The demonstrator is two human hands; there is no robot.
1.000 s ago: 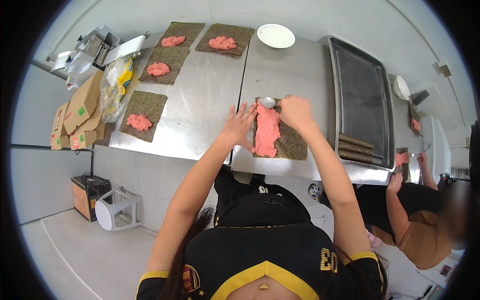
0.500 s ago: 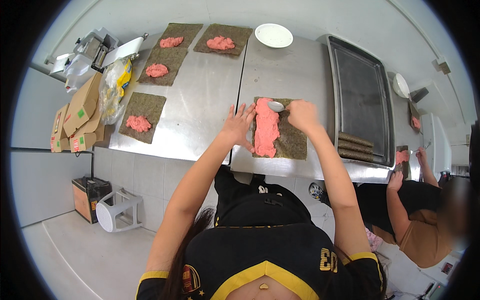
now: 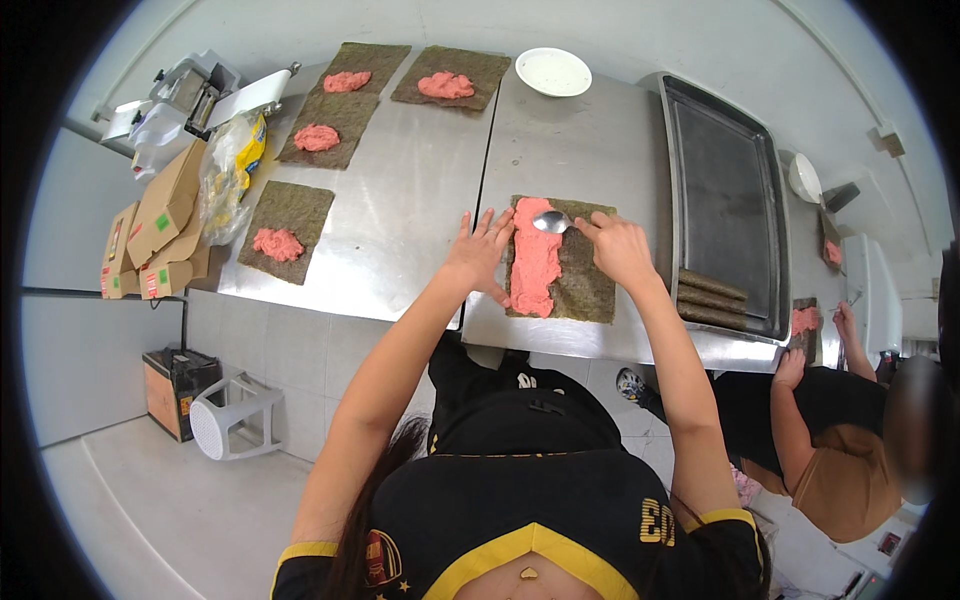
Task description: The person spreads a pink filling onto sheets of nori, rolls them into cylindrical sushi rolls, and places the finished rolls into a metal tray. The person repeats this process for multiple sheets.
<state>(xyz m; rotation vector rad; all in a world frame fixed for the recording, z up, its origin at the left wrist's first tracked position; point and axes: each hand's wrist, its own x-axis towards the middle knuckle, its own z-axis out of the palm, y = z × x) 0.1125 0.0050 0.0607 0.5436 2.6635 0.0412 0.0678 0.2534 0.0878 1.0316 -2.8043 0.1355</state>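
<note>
A dark green seaweed sheet (image 3: pixel 587 285) lies at the table's near edge in front of me. Pink minced paste (image 3: pixel 534 268) covers its left part in a long strip. My right hand (image 3: pixel 618 247) is closed on the handle of a metal spoon (image 3: pixel 551 222), whose bowl rests on the upper part of the paste. With fingers spread, my left hand (image 3: pixel 477 258) lies along the sheet's left edge, fingertips and thumb close to the paste.
Several more seaweed sheets (image 3: pixel 312 205) with pink mounds lie on the left. A white bowl (image 3: pixel 553 72) stands at the back. On the right, a dark metal tray (image 3: pixel 720 190) holds seaweed rolls (image 3: pixel 712 300). Cardboard boxes (image 3: pixel 165 215) sit far left; a co-worker's hand (image 3: pixel 789 368) works far right.
The spoon has moved slightly toward me and its bowl has turned. My right hand has shifted a little down with it. My left hand stays by the sheet's edge.
</note>
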